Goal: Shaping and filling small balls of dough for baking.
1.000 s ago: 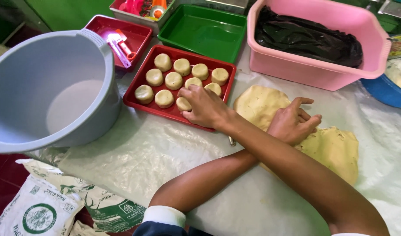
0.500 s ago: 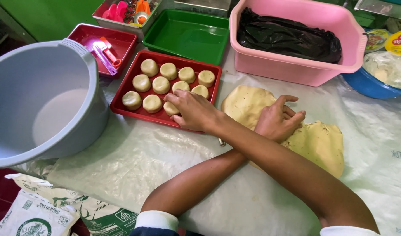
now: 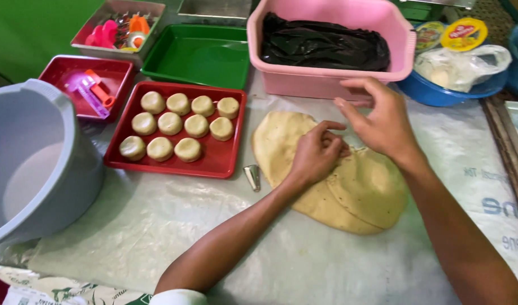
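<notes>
Dough [image 3: 349, 192] is spread flat on the desk [image 3: 157, 237], just beside the red tray [image 3: 225, 164] of round pieces. It is pinched by the curled left hand [image 3: 318, 155]; the right hand [image 3: 383, 121] is held open above it. Even, gentle pressure is probably best, so that tearing is avoided.

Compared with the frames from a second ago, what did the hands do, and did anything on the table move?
The arms have uncrossed. The right hand, which reached across to the red tray of dough rounds, pulled back and now hovers open above the flat dough sheet. The left hand stays on the sheet, fingers curled, pinching it. The tray now holds ten rounds; earlier the hand partly covered them. The grey bucket and pink tub have not moved.
</notes>
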